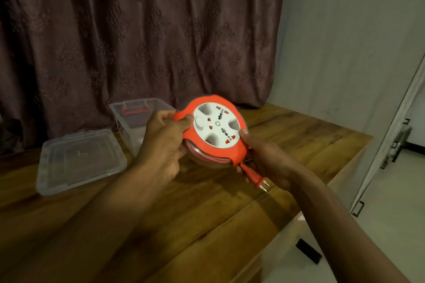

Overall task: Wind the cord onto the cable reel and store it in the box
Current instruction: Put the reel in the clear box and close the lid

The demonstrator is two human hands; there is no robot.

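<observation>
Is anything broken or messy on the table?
Nothing looks broken or spilled. The cable reel is held by the left hand and right hand, with its plug dangling. The box is open, its lid lying beside it.

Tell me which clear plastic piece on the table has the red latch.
The deep clear plastic box standing at the back by the curtain; a red latch sits on its far rim. The flat clear plastic lid lying in front-left shows none.

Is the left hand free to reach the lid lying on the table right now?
Probably not yet: the left hand grips the cable reel, shared with the right hand. The lid itself lies uncovered beside it.
</observation>
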